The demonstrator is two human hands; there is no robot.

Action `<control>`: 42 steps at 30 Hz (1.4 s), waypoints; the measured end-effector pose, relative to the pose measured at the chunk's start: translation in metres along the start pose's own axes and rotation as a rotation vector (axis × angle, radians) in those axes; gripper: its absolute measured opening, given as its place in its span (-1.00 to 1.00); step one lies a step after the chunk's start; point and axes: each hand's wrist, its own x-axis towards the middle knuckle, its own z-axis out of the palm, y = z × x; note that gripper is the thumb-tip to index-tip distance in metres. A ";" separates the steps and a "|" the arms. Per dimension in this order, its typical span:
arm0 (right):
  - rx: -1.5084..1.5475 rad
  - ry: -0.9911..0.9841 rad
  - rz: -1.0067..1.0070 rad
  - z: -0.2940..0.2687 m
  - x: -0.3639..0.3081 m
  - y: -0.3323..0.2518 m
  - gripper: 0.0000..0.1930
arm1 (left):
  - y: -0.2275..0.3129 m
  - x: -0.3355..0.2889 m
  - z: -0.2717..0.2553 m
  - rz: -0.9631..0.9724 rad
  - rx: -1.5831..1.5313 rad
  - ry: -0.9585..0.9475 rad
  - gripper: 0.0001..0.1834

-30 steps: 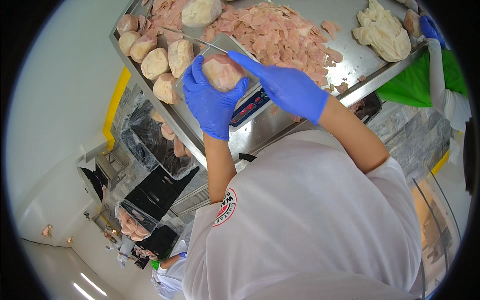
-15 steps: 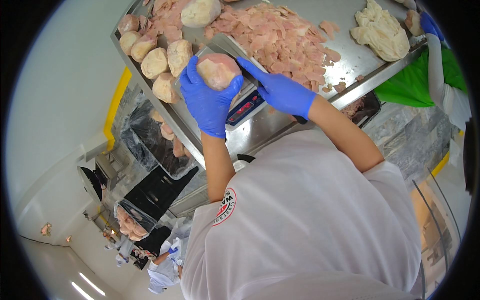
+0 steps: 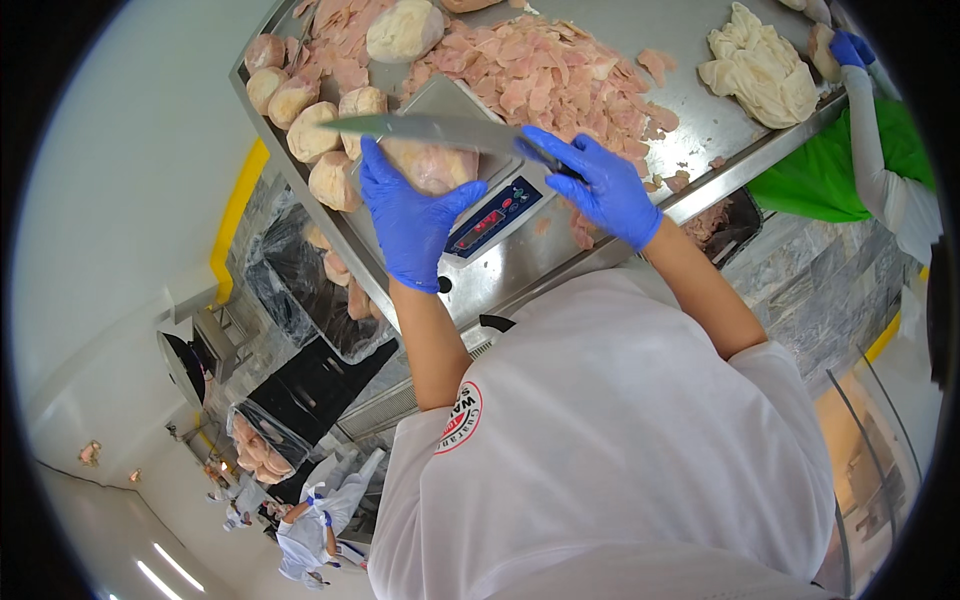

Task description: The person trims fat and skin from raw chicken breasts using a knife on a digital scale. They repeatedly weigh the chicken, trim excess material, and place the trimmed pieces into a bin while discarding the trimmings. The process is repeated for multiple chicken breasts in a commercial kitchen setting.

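My left hand (image 3: 414,230), in a blue glove, curls round the near left side of a rounded piece of pale pink meat (image 3: 445,170). The meat is at the platform of a digital scale (image 3: 498,216) with a dark blue panel and a red display; I cannot tell whether it rests there. My right hand (image 3: 608,190), also gloved, grips the dark handle of a long-bladed knife (image 3: 440,130). The blade, slightly blurred, points left and passes in front of the meat, hiding its far part. Whether it touches the meat cannot be made out.
A steel table (image 3: 700,120) carries a heap of thin meat slices (image 3: 545,85), several rounded meat pieces (image 3: 313,130) at left and a cream cloth (image 3: 760,65). A co-worker's gloved hand (image 3: 850,50) is at far right. A plastic-lined bin (image 3: 300,275) stands below left.
The knife has swung up across the meat, its blade now pointing left. My right hand has shifted slightly right and away from the scale. My left hand keeps hold of the meat.
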 end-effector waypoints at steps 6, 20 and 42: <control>0.064 0.082 0.064 0.022 -0.024 0.011 -0.27 | -0.009 -0.009 0.008 -0.050 -0.319 0.088 0.40; 0.057 0.080 -0.137 0.041 0.046 0.001 -0.16 | -0.009 0.004 -0.002 0.096 -0.021 -0.023 0.37; 0.010 -0.131 -0.142 0.022 0.086 -0.006 -0.24 | -0.017 0.031 -0.017 0.153 -0.092 -0.178 0.38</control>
